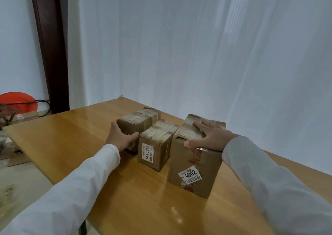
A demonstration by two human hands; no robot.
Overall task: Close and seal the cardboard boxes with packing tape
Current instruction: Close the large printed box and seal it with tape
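head | left hand [120, 137] grips far box [138, 120] | right hand [210, 135] atop tall box [195, 164]

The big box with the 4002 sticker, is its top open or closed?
Closed. The big box has its top flaps lying flat under strips of tape, and the right hand rests flat on them.

A wooden table [75, 144] is backed by a white curtain [197, 46]. A red basin [18, 100] is seen at far left, beside a dark door frame [50, 46].

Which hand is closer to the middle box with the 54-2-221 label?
Left. The left hand grips the far box right beside the middle box; the right hand rests on the big box.
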